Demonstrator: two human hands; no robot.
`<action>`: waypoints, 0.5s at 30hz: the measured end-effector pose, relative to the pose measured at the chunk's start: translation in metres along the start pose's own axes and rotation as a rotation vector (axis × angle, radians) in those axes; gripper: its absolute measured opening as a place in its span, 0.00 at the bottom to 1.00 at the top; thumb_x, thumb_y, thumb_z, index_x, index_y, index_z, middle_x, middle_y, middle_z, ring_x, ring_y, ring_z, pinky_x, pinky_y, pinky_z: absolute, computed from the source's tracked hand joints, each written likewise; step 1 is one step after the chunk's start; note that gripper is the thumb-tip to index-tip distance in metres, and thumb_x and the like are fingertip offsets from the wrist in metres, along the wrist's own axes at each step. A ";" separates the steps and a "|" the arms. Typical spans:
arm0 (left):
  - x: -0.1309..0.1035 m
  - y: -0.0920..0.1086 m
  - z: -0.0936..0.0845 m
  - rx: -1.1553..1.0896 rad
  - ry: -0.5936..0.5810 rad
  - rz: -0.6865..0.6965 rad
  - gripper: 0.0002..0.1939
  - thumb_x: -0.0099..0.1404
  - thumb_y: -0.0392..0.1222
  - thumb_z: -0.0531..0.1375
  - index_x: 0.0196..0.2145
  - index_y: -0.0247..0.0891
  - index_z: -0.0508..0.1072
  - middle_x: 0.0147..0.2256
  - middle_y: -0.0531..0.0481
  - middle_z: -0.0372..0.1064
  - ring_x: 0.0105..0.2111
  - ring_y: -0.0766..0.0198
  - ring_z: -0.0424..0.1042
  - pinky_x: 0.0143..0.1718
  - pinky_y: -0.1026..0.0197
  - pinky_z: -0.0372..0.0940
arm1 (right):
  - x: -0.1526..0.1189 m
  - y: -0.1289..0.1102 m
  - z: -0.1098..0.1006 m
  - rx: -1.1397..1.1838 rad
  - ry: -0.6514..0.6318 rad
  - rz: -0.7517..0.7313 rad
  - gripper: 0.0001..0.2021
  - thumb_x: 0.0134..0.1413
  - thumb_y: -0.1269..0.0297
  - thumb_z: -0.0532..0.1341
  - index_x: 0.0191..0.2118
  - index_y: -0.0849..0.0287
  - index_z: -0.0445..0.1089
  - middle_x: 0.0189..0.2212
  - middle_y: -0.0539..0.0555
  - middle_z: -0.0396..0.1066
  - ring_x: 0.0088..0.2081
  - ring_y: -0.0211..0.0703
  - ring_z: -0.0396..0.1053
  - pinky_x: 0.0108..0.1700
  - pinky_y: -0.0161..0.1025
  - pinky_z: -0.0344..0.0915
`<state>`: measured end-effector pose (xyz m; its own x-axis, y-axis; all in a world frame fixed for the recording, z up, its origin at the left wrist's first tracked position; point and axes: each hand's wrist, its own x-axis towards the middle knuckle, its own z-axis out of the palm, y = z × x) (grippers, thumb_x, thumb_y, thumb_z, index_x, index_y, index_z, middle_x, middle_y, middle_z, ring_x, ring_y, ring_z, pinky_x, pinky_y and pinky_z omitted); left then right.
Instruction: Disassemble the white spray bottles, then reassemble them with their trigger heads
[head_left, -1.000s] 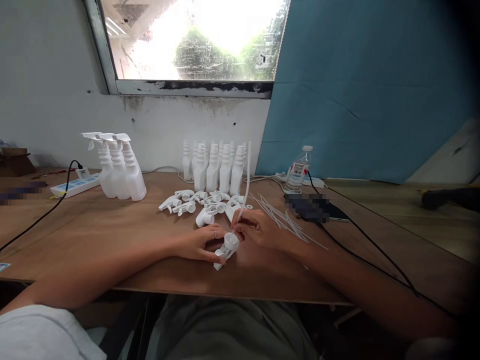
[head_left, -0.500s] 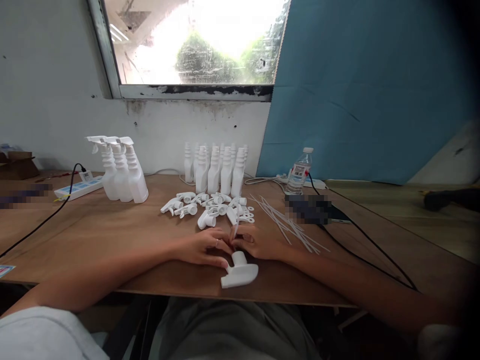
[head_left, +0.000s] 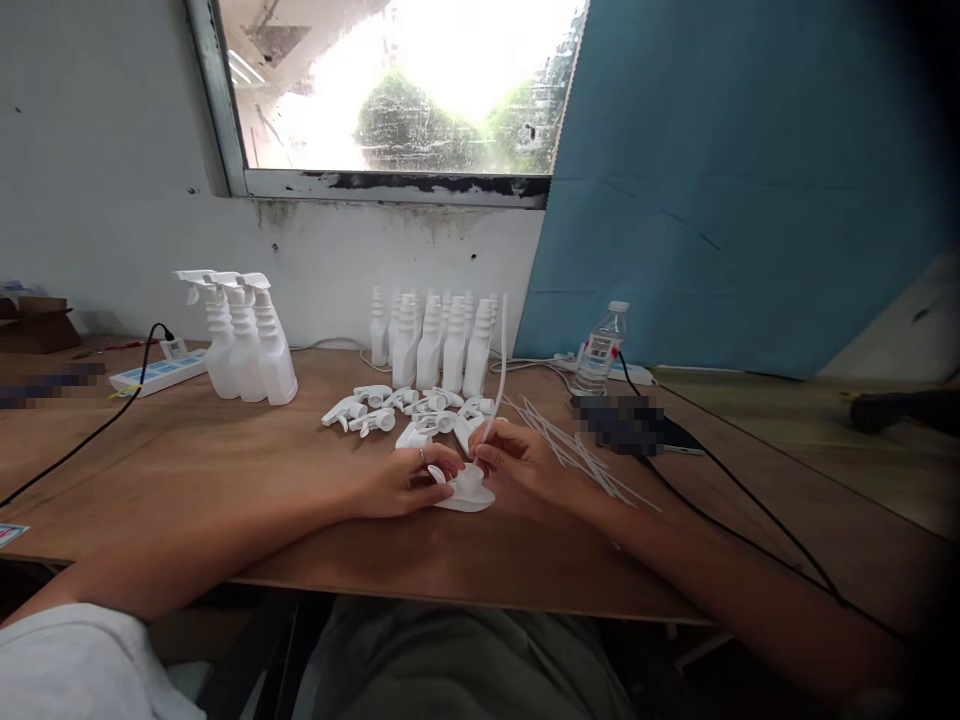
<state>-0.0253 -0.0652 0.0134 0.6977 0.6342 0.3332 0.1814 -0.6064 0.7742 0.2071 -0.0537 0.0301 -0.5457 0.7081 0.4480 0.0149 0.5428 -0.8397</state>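
Observation:
Between my hands, near the table's front edge, is a white trigger sprayer head (head_left: 466,496), its collar facing up. My left hand (head_left: 418,482) has its fingers closed around the left side of the head. In my right hand (head_left: 519,462), a thin white dip tube (head_left: 502,375) is pinched near its lower end and rises almost upright. The tube's lower end is at the collar; my fingers hide whether it sits inside. Just beyond my hands lies a pile of white sprayer heads (head_left: 435,400). Right of my right hand, several loose dip tubes (head_left: 570,450) lie on the wooden table (head_left: 300,540).
Several white bottles without heads (head_left: 430,345) stand by the wall. Three bottles with sprayer heads (head_left: 244,350) stand at the left beside a power strip (head_left: 161,374). At the right are a clear water bottle (head_left: 598,352), black cables (head_left: 739,520) and a blurred-out dark item.
The sprayer head has turned collar up and moved slightly away from the table edge between my hands. My right hand has brought the dip tube upright over it.

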 end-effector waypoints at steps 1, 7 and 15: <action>-0.001 0.000 0.001 0.014 0.005 -0.014 0.15 0.64 0.43 0.61 0.47 0.36 0.67 0.44 0.44 0.68 0.42 0.63 0.68 0.39 0.64 0.66 | 0.000 0.001 0.001 0.003 0.002 0.001 0.14 0.59 0.55 0.61 0.32 0.61 0.68 0.29 0.51 0.66 0.27 0.35 0.64 0.31 0.35 0.63; -0.003 -0.001 0.003 0.187 0.015 -0.044 0.15 0.61 0.44 0.64 0.46 0.43 0.68 0.41 0.51 0.71 0.40 0.64 0.71 0.42 0.62 0.67 | -0.002 -0.005 0.009 -0.047 0.017 0.052 0.15 0.59 0.52 0.60 0.31 0.61 0.65 0.27 0.50 0.64 0.26 0.34 0.62 0.29 0.35 0.60; -0.004 -0.003 0.002 0.149 0.031 -0.048 0.14 0.60 0.44 0.63 0.43 0.43 0.68 0.41 0.52 0.70 0.41 0.63 0.71 0.44 0.61 0.66 | -0.005 0.003 0.016 -0.014 -0.002 0.053 0.13 0.60 0.53 0.59 0.41 0.57 0.62 0.28 0.48 0.62 0.27 0.34 0.60 0.28 0.33 0.58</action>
<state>-0.0271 -0.0672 0.0082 0.6645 0.6772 0.3160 0.3163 -0.6380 0.7021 0.1967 -0.0626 0.0209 -0.5453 0.7352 0.4027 0.0553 0.5109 -0.8579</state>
